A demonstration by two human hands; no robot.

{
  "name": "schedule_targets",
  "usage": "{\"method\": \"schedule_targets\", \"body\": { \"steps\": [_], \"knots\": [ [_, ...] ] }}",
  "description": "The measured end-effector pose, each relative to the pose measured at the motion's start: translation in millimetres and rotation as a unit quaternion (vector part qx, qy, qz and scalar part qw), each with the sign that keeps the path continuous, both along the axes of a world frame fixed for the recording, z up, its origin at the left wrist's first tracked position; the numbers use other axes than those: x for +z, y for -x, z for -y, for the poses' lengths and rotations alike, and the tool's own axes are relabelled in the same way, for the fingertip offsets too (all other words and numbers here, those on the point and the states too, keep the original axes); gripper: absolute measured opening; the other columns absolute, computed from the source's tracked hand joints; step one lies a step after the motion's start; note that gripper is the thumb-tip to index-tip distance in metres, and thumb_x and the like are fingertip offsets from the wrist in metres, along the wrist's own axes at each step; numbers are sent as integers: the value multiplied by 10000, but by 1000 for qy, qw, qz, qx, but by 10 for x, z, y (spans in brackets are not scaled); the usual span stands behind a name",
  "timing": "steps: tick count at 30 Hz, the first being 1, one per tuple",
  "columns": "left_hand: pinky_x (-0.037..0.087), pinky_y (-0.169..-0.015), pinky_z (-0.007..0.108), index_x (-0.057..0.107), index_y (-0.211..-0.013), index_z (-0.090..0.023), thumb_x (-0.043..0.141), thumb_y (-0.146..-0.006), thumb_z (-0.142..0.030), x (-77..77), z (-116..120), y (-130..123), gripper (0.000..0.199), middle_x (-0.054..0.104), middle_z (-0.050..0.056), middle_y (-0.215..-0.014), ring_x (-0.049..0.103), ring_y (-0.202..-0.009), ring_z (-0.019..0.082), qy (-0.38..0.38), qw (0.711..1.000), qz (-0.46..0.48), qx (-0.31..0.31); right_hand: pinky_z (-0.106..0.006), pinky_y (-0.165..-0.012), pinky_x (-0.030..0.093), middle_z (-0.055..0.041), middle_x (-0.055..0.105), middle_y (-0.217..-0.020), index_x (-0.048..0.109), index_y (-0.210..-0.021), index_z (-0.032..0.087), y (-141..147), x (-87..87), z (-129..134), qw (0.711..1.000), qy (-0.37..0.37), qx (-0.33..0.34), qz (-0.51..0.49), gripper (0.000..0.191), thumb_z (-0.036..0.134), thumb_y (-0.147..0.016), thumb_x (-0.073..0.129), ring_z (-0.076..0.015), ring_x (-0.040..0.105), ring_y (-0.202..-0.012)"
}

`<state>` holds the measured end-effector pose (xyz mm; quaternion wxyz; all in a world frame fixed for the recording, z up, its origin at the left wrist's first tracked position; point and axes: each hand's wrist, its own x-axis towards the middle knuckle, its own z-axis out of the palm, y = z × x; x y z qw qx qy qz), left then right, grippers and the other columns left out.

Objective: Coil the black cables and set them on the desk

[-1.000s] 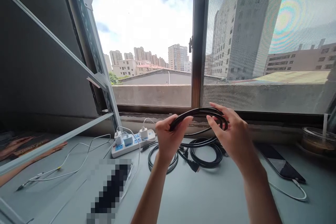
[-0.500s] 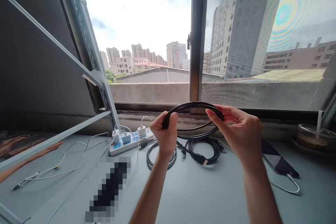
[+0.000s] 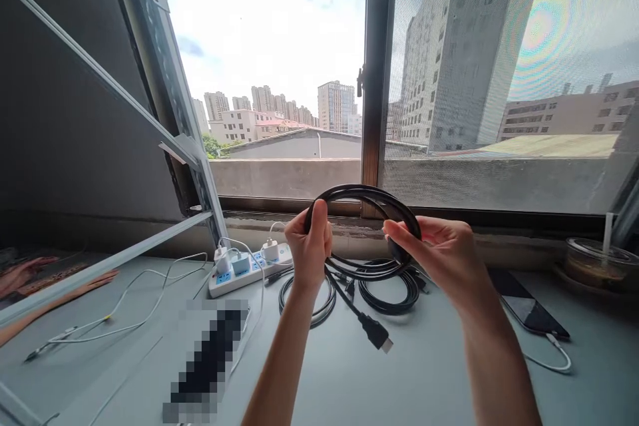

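Toward the far edge of the tabletop (image 3: 389,386), the fingers of left hand (image 3: 310,239) and right hand (image 3: 442,243) grip opposite sides of the cable (image 3: 359,191), probably light, springy and best held there.

The cable (image 3: 362,191) looks smooth, glossy plastic, its plug (image 3: 373,331) matt plastic with a metal tip (image 3: 387,345), the tabletop (image 3: 424,373) smooth

Right there by the window (image 3: 376,113), the person's left grip (image 3: 309,246) and right grip (image 3: 444,246) hold a looped black cable (image 3: 372,191) above the tabletop (image 3: 399,379). Two more black coils (image 3: 389,310) lie beyond, a white power strip (image 3: 252,274) to the left, a phone (image 3: 535,311) and lidded cup (image 3: 596,267) to the right.
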<state>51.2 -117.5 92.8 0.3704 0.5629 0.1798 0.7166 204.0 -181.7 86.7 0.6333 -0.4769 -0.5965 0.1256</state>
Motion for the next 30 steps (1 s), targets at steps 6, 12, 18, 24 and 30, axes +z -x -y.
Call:
{"method": "schedule_targets", "body": {
  "steps": [6, 12, 18, 24, 30],
  "knots": [
    [94, -307, 209, 277, -455, -179, 639, -686, -693, 35, -15, 16, 670, 221, -75, -389, 214, -289, 27, 2, 999, 18, -26, -217, -449, 322, -18, 569, -568, 663, -605, 150, 45, 10, -5, 997, 19, 63, -44, 394, 531, -696, 700, -106, 474, -534],
    [156, -326, 218, 289, -479, -181, 628, -757, -620, -49, -3, -12, 620, 252, -73, -394, 216, -317, 36, -60, 998, 12, 21, -252, -539, 425, -46, 651, -652, 701, -660, 157, -33, -34, -87, 999, 10, 29, -37, 402, 553, -718, 672, -167, 590, -632],
    [161, -361, 232, 317, -499, -167, 663, -812, -421, -194, 54, -75, 531, 279, -69, -422, 232, -359, 43, -201, 974, 1, 101, -256, -660, 459, -51, 688, -753, 702, -725, 164, -144, -56, -110, 995, 15, 93, -40, 374, 529, -773, 637, -170, 615, -732],
    [174, -345, 219, 308, -509, -172, 644, -820, -462, -144, -69, 3, 542, 269, -70, -429, 225, -348, 40, -168, 985, -28, 42, -209, -568, 420, -21, 615, -652, 668, -672, 152, -255, -22, -8, 975, 68, 207, -49, 355, 500, -736, 694, -110, 542, -609],
    [211, -280, 201, 357, -552, -193, 614, -793, -575, -101, -220, 80, 520, 275, -81, -433, 237, -313, 53, -107, 992, -22, 63, -194, -403, 316, 18, 465, -491, 532, -570, 147, -21, 25, 22, 945, 96, 309, -46, 490, 584, -783, 596, -63, 397, -426]
  ]
}}
